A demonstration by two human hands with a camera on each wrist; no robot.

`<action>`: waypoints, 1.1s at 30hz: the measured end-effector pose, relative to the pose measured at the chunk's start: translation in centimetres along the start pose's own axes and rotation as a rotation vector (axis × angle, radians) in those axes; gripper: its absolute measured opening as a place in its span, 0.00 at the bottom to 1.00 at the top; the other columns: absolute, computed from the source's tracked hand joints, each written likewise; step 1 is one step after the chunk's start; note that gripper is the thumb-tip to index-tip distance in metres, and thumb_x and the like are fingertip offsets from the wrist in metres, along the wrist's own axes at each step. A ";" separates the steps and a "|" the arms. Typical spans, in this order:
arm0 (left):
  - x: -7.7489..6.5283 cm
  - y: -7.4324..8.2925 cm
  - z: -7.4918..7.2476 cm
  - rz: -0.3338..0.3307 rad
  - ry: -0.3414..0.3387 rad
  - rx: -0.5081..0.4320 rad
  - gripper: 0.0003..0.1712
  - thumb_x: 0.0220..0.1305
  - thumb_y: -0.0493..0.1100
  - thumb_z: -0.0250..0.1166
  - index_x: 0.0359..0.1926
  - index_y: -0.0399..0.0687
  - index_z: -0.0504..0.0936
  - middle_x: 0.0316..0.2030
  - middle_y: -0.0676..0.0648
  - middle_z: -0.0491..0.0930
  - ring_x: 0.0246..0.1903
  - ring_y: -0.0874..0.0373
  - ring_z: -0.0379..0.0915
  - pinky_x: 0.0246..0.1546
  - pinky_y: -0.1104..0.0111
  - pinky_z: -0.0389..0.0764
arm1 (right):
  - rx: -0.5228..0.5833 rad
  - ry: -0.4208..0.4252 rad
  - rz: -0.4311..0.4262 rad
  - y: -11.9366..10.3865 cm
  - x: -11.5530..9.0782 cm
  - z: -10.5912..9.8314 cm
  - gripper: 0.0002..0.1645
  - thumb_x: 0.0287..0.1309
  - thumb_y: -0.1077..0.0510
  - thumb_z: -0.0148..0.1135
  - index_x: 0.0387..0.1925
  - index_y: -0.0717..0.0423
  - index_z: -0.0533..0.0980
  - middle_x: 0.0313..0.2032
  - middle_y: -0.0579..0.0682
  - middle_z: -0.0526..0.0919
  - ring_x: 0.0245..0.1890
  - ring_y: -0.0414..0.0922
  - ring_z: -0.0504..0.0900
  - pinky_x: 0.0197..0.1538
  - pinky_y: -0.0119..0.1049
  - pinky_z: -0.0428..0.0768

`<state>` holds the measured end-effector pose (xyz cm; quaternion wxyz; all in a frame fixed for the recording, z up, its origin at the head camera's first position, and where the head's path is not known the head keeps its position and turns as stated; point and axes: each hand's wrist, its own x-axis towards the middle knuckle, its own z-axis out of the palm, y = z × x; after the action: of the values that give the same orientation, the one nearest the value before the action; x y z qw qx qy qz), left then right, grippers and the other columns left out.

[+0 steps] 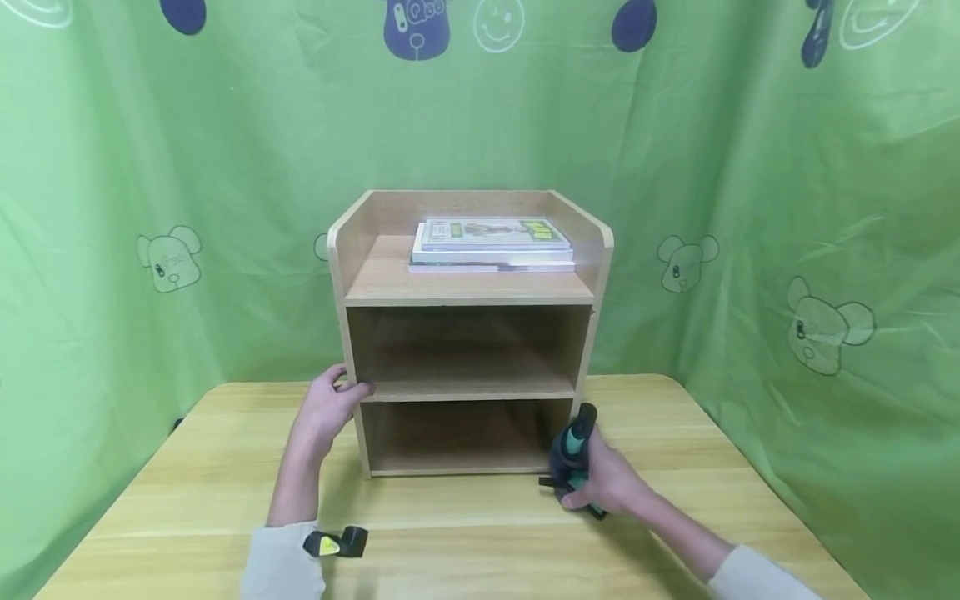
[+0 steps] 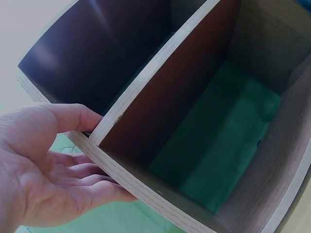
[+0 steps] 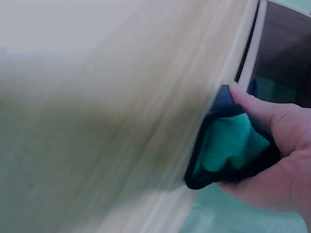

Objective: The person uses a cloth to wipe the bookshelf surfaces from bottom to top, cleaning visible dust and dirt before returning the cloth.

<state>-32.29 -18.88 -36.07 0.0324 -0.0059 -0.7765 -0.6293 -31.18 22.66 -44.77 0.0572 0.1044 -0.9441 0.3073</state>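
Observation:
A light wooden shelf unit (image 1: 471,392) stands on the table, with a raised rim around its top and two compartments below. My left hand (image 1: 327,410) grips its left side panel, thumb over the front by the middle board and fingers along the outer face, as the left wrist view also shows. Near the unit's lower right front corner, my right hand (image 1: 611,477) holds a bunched teal cloth with dark edging (image 3: 231,143). The cloth overlaps the right end of the bottom compartment in the head view. Part of it is hidden in the palm.
A small stack of books (image 1: 491,243) lies on the unit's top board. The wood-grain table (image 1: 465,533) extends in front and to both sides. A green printed curtain (image 1: 255,150) hangs behind and along the sides.

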 end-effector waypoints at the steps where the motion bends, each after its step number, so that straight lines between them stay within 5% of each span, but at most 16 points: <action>1: 0.0 0.0 0.0 -0.004 -0.001 0.001 0.46 0.68 0.43 0.63 0.79 0.38 0.50 0.74 0.31 0.61 0.73 0.38 0.59 0.72 0.46 0.65 | -0.001 0.011 -0.012 0.1 0.0 0.1 0.67 0.23 0.60 0.89 0.65 0.58 0.57 0.48 0.64 0.84 0.49 0.64 0.83 0.51 0.58 0.83; 12: 0.1 -0.1 0.0 -0.017 0.011 0.028 0.48 0.68 0.45 0.63 0.80 0.39 0.48 0.73 0.32 0.62 0.70 0.40 0.64 0.71 0.47 0.66 | -0.082 0.141 -0.125 1.2 0.6 1.4 0.49 0.33 0.59 0.86 0.55 0.58 0.64 0.35 0.55 0.86 0.41 0.55 0.87 0.46 0.49 0.86; 20: -0.1 0.0 0.0 -0.016 0.005 0.032 0.51 0.68 0.45 0.63 0.80 0.37 0.43 0.74 0.29 0.59 0.71 0.36 0.61 0.72 0.45 0.63 | -0.052 0.192 -0.177 1.4 0.7 0.4 0.48 0.39 0.60 0.83 0.59 0.57 0.64 0.39 0.60 0.88 0.41 0.58 0.88 0.46 0.51 0.87; 24: -0.1 0.1 0.0 -0.018 0.001 0.025 0.51 0.67 0.44 0.63 0.80 0.37 0.43 0.74 0.28 0.57 0.72 0.35 0.59 0.72 0.45 0.62 | -0.012 0.232 -0.200 -0.7 0.9 -1.9 0.48 0.44 0.62 0.80 0.64 0.56 0.63 0.44 0.64 0.87 0.43 0.64 0.87 0.45 0.56 0.87; 30: -0.1 0.0 0.0 -0.016 0.001 0.020 0.50 0.68 0.44 0.63 0.80 0.37 0.43 0.75 0.28 0.57 0.73 0.35 0.58 0.73 0.45 0.62 | 0.118 0.286 -0.186 -4.5 1.5 -7.1 0.31 0.55 0.68 0.68 0.59 0.58 0.68 0.50 0.67 0.83 0.49 0.67 0.84 0.48 0.61 0.84; 33: -0.1 0.0 0.0 -0.020 0.000 0.019 0.50 0.68 0.44 0.63 0.80 0.38 0.43 0.75 0.29 0.56 0.73 0.35 0.58 0.73 0.45 0.62 | 0.171 0.331 -0.201 -6.2 1.9 -9.5 0.30 0.57 0.69 0.65 0.61 0.58 0.68 0.52 0.68 0.82 0.51 0.68 0.83 0.52 0.64 0.82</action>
<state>-32.20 -18.85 -36.08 0.0261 0.0024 -0.7825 -0.6220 -31.18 23.12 -33.28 0.2329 0.1509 -0.8771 0.3920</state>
